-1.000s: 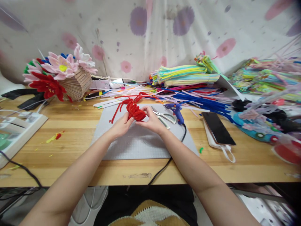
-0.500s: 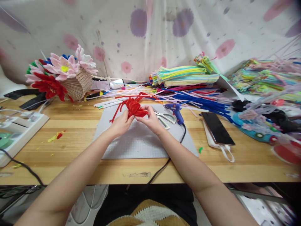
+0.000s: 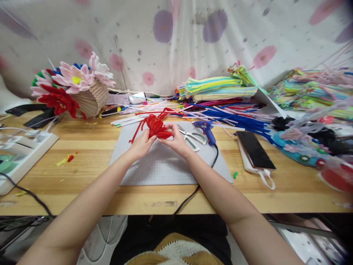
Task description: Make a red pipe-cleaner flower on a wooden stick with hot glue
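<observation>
A red pipe-cleaner flower [image 3: 154,124] is held between both hands above the far part of a grey cutting mat [image 3: 160,169]. My left hand [image 3: 142,144] grips its left underside, fingers closed and partly hidden behind it. My right hand [image 3: 178,141] pinches a petal on its right side between thumb and fingers. Red pipe cleaners [image 3: 137,131] lie behind the flower, on the left. Close by my right hand are scissors [image 3: 193,139] with pale handles, lying on the mat. A blue glue gun [image 3: 207,131] rests just right of them.
Loose pipe cleaners [image 3: 242,119] and bundles [image 3: 217,88] line the back. A basket of fuzzy flowers [image 3: 91,99] lies at left, above a power strip [image 3: 33,151]. A phone [image 3: 256,150] on a white power bank is at right. The glue gun's black cord [image 3: 190,198] crosses the mat.
The flower has tilted slightly to the left in my hands, and my right fingers have shifted on its right petals. The things on the table stay where they were.
</observation>
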Demonstrator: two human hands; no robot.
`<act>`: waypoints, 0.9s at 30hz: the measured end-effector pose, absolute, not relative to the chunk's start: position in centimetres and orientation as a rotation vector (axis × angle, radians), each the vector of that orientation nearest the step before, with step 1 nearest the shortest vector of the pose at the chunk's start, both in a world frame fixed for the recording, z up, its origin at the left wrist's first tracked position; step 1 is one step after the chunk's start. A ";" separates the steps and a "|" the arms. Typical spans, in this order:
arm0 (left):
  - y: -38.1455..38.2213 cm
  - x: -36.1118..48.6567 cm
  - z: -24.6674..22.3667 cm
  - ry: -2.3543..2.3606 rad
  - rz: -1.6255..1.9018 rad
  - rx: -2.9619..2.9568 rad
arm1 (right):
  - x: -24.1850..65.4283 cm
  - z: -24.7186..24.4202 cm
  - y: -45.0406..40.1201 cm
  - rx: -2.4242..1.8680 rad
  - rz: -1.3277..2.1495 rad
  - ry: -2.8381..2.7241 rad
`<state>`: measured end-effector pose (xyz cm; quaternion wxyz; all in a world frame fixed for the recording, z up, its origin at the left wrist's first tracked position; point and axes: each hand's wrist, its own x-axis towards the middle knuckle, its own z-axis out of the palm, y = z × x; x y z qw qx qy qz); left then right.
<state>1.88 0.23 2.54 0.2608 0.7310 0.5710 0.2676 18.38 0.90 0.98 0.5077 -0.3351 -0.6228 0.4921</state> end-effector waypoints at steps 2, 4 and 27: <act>0.2 2.0 2.5 1.581 0.718 1.982 | 18.5 1.1 0.8 -0.806 1.236 -1.487; 0.2 2.1 2.4 1.583 0.721 1.994 | 18.5 1.1 0.8 -0.813 1.258 -1.456; 0.1 1.9 2.1 1.482 0.731 1.997 | 18.7 1.1 1.0 -0.824 1.296 -1.416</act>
